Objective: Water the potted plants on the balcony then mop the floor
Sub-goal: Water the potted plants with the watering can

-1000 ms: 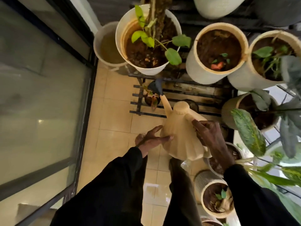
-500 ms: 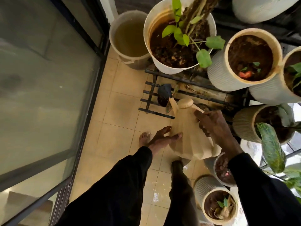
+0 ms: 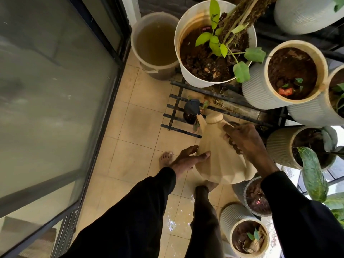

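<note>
R hand (image 3: 245,144) gripping faceted beige watering can (image 3: 217,157), L hand (image 3: 187,160) pressing its side w/ straight fingers (image 3: 202,156), spout (image 3: 200,119) pointing at dark pot (image 3: 190,111)

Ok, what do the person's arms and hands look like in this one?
Both arms wear long, loose black sleeves; the left sleeve and right sleeve end at the wrists. The left hand and right hand are bare: no gloves, watch or rings visible.
</note>
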Demonstrator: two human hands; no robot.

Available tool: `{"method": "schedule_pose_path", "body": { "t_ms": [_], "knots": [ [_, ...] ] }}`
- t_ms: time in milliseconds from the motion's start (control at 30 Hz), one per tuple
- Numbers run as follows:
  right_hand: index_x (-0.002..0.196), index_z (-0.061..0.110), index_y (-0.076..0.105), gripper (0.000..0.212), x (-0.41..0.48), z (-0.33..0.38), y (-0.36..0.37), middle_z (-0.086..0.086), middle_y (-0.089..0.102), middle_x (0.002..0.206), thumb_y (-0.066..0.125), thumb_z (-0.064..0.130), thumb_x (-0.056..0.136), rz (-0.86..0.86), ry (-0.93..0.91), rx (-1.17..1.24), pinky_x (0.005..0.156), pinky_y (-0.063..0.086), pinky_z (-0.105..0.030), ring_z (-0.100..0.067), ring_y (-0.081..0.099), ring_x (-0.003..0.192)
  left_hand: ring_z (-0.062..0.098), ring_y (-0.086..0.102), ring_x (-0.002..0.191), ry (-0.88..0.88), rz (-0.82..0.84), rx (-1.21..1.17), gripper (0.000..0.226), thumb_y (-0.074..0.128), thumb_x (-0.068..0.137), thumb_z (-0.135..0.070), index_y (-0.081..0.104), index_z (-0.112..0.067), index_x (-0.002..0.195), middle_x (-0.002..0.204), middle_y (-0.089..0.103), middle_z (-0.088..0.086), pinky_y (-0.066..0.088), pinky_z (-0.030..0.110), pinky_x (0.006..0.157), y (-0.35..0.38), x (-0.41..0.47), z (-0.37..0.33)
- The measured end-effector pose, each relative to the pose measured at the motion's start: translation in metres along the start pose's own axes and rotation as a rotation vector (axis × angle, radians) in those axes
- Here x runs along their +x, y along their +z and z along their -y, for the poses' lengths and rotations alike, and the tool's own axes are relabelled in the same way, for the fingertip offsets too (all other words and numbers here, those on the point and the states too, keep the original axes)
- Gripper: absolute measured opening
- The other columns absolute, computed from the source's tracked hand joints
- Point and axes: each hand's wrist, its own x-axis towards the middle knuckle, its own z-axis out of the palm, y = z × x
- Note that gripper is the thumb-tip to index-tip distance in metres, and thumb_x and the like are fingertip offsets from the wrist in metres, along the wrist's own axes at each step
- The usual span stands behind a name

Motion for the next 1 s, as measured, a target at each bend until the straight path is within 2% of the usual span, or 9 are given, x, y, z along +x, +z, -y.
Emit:
{"method": "schedule_pose_path", "body": {
  "t_ms": [233, 467, 700, 800, 1000],
  "knots": [
    [0.095, -0.005, 0.074, 0.046, 0.001, -0.003, -0.003, -0.001, 0.053, 0.06, 0.065, 0.039, 0.105, 0.006, -0.038, 0.027, 0.036, 0.031, -0.016, -0.002, 0.039, 0.035, 0.024, 0.046, 0.136, 0.012, 0.013, -0.018, 0.085, 0.078, 0.081, -0.056, 0.041, -0.026, 0.152, 0.148, 0.051, -0.002, 0.039, 0.052, 0.115, 0.0, -0.002, -0.002],
    [0.094, -0.007, 0.073, 0.047, -0.003, -0.01, -0.008, -0.001, 0.053, 0.06, 0.065, 0.038, 0.105, 0.009, -0.047, 0.05, 0.036, 0.031, -0.014, 0.0, 0.039, 0.034, 0.025, 0.046, 0.136, 0.026, 0.02, -0.011, 0.088, 0.079, 0.078, -0.058, 0.042, -0.026, 0.151, 0.148, 0.052, -0.001, 0.04, 0.053, 0.115, 0.006, -0.007, -0.004],
    [0.096, -0.005, 0.073, 0.046, -0.015, -0.02, -0.012, -0.001, 0.055, 0.062, 0.065, 0.04, 0.104, 0.014, -0.066, 0.097, 0.038, 0.032, -0.017, -0.008, 0.044, 0.044, 0.025, 0.046, 0.137, 0.03, -0.009, 0.007, 0.088, 0.08, 0.08, -0.055, 0.041, -0.024, 0.152, 0.149, 0.05, -0.003, 0.043, 0.049, 0.112, 0.012, -0.018, -0.007],
    [0.098, -0.002, 0.073, 0.047, -0.025, -0.025, -0.014, -0.003, 0.058, 0.065, 0.066, 0.045, 0.103, -0.006, -0.074, 0.136, 0.039, 0.034, -0.019, -0.009, 0.046, 0.047, 0.026, 0.045, 0.138, 0.038, 0.0, 0.006, 0.079, 0.079, 0.082, -0.05, 0.044, -0.024, 0.148, 0.149, 0.051, 0.0, 0.04, 0.054, 0.115, 0.014, -0.025, -0.009],
    [0.099, -0.002, 0.072, 0.051, -0.042, -0.033, -0.026, -0.004, 0.06, 0.066, 0.066, 0.048, 0.102, -0.027, -0.11, 0.188, 0.041, 0.036, -0.021, -0.009, 0.048, 0.047, 0.026, 0.045, 0.138, 0.036, 0.005, 0.016, 0.071, 0.078, 0.085, -0.046, 0.046, -0.024, 0.145, 0.138, 0.054, -0.004, 0.038, 0.053, 0.116, 0.021, -0.039, -0.015]
  ]
}}
